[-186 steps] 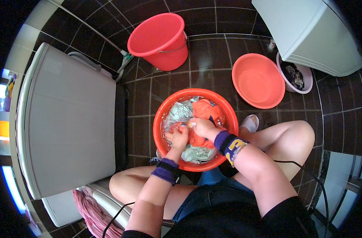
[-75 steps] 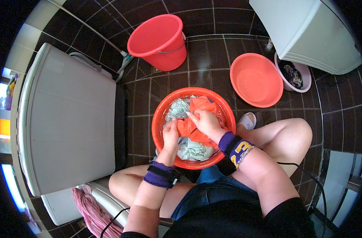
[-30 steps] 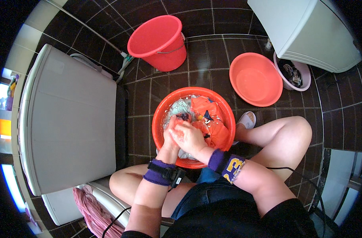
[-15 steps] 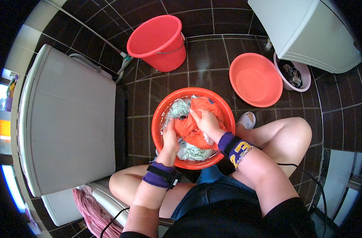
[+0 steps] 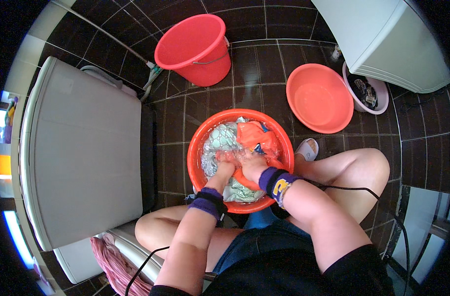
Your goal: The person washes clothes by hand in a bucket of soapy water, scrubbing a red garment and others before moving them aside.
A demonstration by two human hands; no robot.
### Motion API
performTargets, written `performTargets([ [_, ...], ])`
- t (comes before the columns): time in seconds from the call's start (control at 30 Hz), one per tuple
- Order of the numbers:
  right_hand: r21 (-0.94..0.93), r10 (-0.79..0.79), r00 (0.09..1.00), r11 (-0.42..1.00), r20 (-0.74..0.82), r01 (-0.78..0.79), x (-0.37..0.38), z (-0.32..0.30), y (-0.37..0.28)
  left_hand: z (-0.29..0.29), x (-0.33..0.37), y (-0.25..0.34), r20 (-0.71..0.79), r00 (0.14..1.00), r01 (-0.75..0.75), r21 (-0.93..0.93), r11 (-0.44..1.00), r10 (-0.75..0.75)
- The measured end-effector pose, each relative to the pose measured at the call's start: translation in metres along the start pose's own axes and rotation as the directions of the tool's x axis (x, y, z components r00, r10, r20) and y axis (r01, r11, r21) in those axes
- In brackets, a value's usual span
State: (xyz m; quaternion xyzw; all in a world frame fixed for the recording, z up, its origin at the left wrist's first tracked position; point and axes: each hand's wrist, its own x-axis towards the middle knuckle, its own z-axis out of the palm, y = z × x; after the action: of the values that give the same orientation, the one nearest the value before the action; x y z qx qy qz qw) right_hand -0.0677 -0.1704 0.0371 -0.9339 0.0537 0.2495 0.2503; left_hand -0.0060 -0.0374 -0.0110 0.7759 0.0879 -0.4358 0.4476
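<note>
Between my knees stands an orange-red basin (image 5: pixel 192 155) with water and wet laundry in it. Both hands are down in the water at its middle, close together. My left hand (image 5: pixel 225 169) looks closed on a bunched part of the orange garment (image 5: pixel 257 134), its fingertips hidden by splashing water. Beside it my right hand (image 5: pixel 254 166) grips the same garment, fingers partly under water. A small dark blue patch shows on the orange cloth. Pale green patterned cloth (image 5: pixel 222 136) lies at the basin's far left, and light green checked cloth (image 5: pixel 241 192) at its near side.
A red bucket (image 5: pixel 197 49) stands beyond the basin. To the right are a shallow orange basin (image 5: pixel 319 98) and a pale purple tub (image 5: pixel 378 93) with dark cloth. A white appliance (image 5: pixel 86 153) fills the left; pink cloth (image 5: pixel 114 266) hangs below it. Black cables (image 5: pixel 351 187) trail from my wrists.
Both hands have gone down into the water with the orange garment, which was bunched up above it. Water now splashes around them, and more of the pale cloth on the left shows.
</note>
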Motion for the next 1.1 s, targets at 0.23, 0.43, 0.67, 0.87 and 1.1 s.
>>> performTargets([
  [0.23, 0.092, 0.154, 0.984, 0.982, 0.092, -0.162, 0.030, 0.011, 0.002, -0.006, -0.001, 0.004, -0.081, 0.992, -0.054, 0.393, 0.918, 0.093],
  [0.43, 0.425, 0.059, 0.994, 0.905, -0.096, -0.013, 0.004, -0.039, -0.023, 0.004, -0.048, 0.031, -0.534, 0.845, 0.003, -0.027, 1.000, -0.017],
  [0.67, 0.627, -0.082, 0.875, 0.666, -0.477, 0.405, -0.061, -0.075, -0.090, -0.039, -0.068, 0.028, -0.027, 0.971, -0.169, -0.779, 0.603, 0.236],
  [0.87, 0.555, -0.033, 0.850, 0.744, -0.525, 0.372, -0.093, -0.082, -0.109, -0.032, -0.102, 0.058, -0.005, 0.960, -0.150, -0.854, 0.499, 0.281],
  [1.1, 0.441, 0.114, 0.786, 0.872, -0.608, 0.214, -0.050, -0.063, -0.073, -0.008, -0.110, 0.072, -0.018, 0.995, -0.061, -0.875, 0.480, 0.095],
])
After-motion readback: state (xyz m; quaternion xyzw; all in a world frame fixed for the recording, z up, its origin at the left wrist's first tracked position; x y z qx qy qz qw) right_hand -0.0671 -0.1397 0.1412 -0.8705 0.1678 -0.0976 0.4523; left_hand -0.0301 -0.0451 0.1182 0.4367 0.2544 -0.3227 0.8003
